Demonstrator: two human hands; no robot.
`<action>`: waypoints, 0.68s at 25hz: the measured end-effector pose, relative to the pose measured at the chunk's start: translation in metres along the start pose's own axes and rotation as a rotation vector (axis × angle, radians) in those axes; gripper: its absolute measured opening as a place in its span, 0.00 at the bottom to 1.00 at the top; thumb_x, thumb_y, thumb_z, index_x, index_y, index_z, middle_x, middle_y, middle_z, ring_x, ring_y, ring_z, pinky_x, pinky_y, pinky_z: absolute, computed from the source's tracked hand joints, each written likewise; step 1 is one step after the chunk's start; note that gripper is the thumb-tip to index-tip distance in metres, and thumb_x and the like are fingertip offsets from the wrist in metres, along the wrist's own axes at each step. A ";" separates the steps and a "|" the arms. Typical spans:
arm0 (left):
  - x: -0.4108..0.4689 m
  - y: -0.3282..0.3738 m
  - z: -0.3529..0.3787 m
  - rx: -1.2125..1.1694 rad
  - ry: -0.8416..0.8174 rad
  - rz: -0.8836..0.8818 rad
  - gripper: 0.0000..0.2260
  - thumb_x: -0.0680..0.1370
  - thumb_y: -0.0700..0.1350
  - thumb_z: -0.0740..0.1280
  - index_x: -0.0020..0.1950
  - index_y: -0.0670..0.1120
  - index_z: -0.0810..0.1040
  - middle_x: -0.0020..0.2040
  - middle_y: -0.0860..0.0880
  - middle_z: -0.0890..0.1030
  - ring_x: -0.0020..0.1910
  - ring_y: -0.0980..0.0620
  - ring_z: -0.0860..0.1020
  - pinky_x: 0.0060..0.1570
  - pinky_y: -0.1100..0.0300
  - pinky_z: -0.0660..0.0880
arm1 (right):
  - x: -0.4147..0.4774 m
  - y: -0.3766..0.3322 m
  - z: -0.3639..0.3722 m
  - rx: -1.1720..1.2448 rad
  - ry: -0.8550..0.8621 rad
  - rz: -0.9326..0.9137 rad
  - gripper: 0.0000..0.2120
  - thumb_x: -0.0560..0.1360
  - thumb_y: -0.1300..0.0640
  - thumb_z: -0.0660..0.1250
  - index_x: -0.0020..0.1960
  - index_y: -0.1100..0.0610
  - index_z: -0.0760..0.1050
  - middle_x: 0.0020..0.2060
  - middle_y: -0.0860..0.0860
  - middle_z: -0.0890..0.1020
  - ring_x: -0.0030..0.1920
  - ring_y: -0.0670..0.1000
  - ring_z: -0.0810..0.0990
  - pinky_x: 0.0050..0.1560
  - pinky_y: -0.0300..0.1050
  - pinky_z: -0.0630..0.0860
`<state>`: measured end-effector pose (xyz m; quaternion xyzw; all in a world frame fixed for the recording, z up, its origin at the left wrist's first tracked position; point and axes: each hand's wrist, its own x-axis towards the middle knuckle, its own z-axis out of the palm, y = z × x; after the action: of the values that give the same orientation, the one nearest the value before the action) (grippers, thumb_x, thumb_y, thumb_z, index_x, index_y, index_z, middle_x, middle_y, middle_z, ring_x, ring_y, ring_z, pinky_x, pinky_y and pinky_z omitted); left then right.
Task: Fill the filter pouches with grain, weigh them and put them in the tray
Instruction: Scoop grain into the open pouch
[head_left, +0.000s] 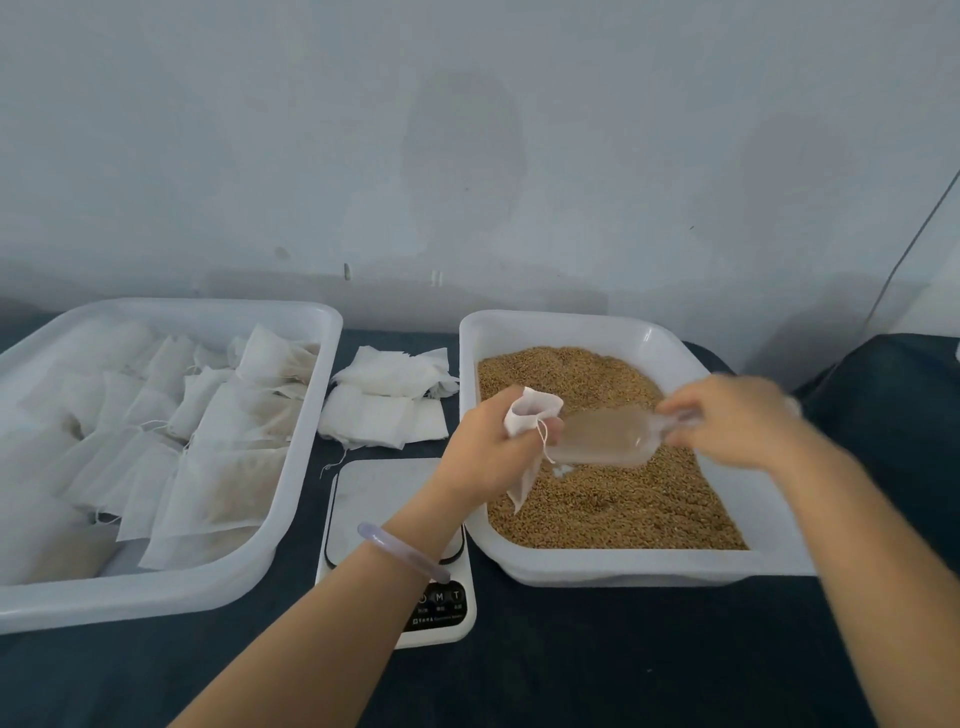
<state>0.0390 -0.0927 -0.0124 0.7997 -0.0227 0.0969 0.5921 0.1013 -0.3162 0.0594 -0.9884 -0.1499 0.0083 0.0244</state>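
The fingers (519, 444) of the left hand (485, 441) are curled round the neck of a white pouch (530, 413). They bunch the cloth just under its mouth, so the opening stands up and gapes toward the right while the rest hangs slack below the hand, its drawstring dangling. The right hand (737, 421) is blurred, but its fingers are closed on the handle of a clear scoop (608, 439). The scoop's wide end points at the pouch mouth and nearly meets it. Whether it carries grain I cannot tell, since the plastic shows the heap behind it.

Both hands work low over the grain (613, 504) in the right tub (623, 571), probably so that anything spilled falls back into the supply. This looks like the filling step for one pouch, with weighing not yet done.

The scale (384, 493) sits just left of the tub, under the left forearm, a short reach from the filling spot, and its plate is bare. Behind it lies a loose stack of empty pouches (389, 405). Farther left, the tray (156, 597) holds many filled pouches (223, 467) laid in overlapping rows. All of this rests on a dark desk (571, 675).
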 end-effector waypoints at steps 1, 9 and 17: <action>-0.001 0.001 -0.001 -0.038 -0.008 0.008 0.06 0.77 0.46 0.66 0.46 0.44 0.78 0.43 0.48 0.84 0.45 0.49 0.82 0.48 0.49 0.78 | 0.001 -0.006 0.020 0.004 -0.052 -0.026 0.19 0.72 0.46 0.70 0.62 0.43 0.74 0.59 0.42 0.79 0.60 0.48 0.76 0.65 0.53 0.70; 0.000 0.007 -0.004 -0.045 0.073 -0.004 0.12 0.81 0.43 0.55 0.41 0.47 0.73 0.36 0.51 0.77 0.36 0.60 0.75 0.40 0.63 0.73 | -0.007 -0.062 0.056 0.546 0.050 -0.195 0.29 0.62 0.30 0.65 0.59 0.42 0.73 0.54 0.38 0.79 0.49 0.36 0.77 0.51 0.36 0.75; -0.030 0.034 -0.081 -0.009 0.157 -0.121 0.34 0.68 0.75 0.46 0.33 0.45 0.69 0.29 0.49 0.72 0.25 0.59 0.74 0.30 0.64 0.72 | -0.017 -0.171 0.045 0.677 0.102 -0.437 0.20 0.66 0.39 0.71 0.55 0.43 0.72 0.42 0.39 0.79 0.41 0.38 0.78 0.38 0.30 0.72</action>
<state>-0.0061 -0.0280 0.0365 0.7868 0.0719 0.1231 0.6006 0.0335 -0.1565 0.0235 -0.8685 -0.3440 0.0026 0.3569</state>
